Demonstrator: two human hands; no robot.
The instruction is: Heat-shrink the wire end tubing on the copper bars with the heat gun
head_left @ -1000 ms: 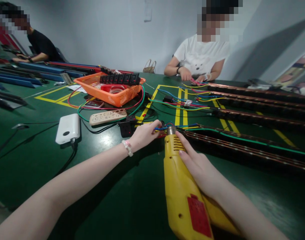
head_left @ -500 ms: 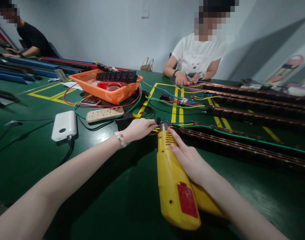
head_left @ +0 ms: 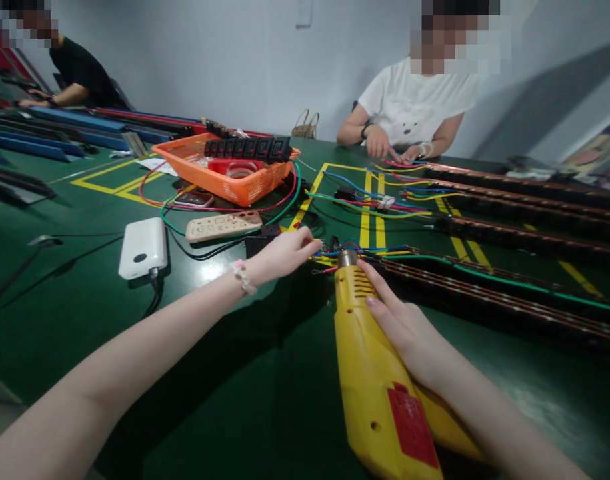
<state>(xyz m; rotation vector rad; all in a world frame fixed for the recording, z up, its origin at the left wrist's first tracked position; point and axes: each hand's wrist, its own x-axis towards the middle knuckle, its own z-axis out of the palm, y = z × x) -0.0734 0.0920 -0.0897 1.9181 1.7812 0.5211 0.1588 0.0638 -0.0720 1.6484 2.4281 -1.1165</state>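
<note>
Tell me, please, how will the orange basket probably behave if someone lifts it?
The basket itself is probably light and slightly flexible, since its walls look thin and perforated. The black strip could slide off if the basket tilts, because it lies above the rim.

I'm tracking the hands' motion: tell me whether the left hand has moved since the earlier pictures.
Yes: judged against the white device, the left hand has shifted slightly left.

Workshop: heat gun (head_left: 372, 360), wires (head_left: 329, 255), yellow-taped bench (head_left: 235, 373)
</note>
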